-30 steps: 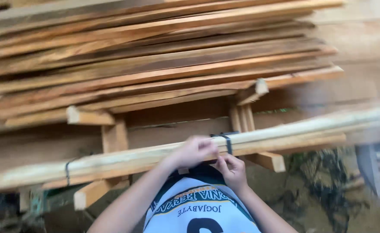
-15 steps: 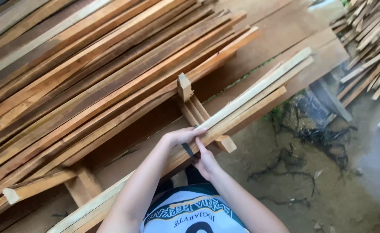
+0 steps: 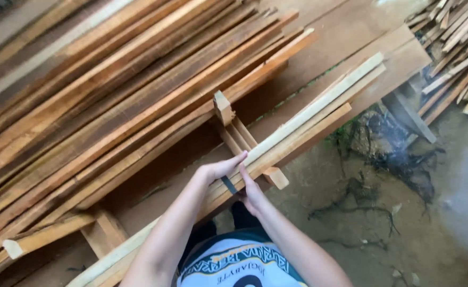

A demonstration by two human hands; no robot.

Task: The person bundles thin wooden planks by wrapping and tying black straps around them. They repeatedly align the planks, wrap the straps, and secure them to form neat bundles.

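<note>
All wood here, pretty much. The bundle of pale slats [image 3: 308, 119] looks like raw, matt, fresh-sawn timber, with a dark band [image 3: 228, 184] round it, maybe plastic or rubber, hard to tell. The stack of planks [image 3: 111, 101] is reddish-brown, rough and unfinished. The ground [image 3: 383, 234] is dull packed dirt. The shirt [image 3: 239, 266] is smooth printed cloth.

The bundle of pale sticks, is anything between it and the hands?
No, nothing visible is. Both hands already touch the bundle of pale sticks: the left hand lies on top of it, the right hand at its near side. A dark band wraps the bundle between them.
</note>
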